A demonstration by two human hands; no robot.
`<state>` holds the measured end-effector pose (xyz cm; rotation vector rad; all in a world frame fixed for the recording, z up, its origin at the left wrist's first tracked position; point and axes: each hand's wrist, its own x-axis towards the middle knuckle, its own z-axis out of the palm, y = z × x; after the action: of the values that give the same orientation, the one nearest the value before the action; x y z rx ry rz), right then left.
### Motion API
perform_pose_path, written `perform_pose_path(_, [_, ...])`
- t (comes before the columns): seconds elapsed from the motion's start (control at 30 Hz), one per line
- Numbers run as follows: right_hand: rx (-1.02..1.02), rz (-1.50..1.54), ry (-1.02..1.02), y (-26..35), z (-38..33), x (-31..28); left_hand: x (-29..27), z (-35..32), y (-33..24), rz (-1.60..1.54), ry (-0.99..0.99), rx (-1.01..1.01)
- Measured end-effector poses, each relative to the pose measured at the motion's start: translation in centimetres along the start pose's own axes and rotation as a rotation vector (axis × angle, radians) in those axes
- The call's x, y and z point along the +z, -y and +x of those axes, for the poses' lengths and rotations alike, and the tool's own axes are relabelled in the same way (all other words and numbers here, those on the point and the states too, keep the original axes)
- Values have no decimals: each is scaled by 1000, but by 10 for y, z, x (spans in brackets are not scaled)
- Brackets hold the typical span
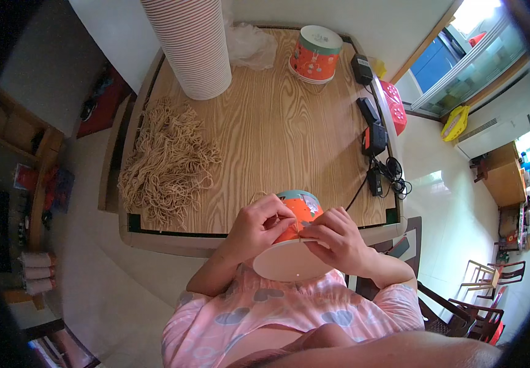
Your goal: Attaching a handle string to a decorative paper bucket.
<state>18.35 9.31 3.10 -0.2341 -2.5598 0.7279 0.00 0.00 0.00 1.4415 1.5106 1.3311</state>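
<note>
Orange paper cup (298, 211) tipped on its side between both hands, left hand (259, 227) and right hand (338, 239) pinching its wall near the white base, at the table (277, 135) edge.

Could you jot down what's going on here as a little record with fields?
left hand: grips the side of an orange paper cup
right hand: pinches at the cup's side
cup pose: tipped, white base toward the camera
table: wood grain
strings: tan pile at the table's left
stack: tall nested white cups, far left
second cup: orange, far edge
chargers: black, with cables, right edge
</note>
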Motion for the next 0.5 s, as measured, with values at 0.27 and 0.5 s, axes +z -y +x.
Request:
perform_pose_path(0.27, [-42,-3,25,-1,3,-5,4,3,-3,117,-122,168])
perform_pose_path(0.5, [197,34,-83,-6,10,-3,-3,11,-17,179,-205,115])
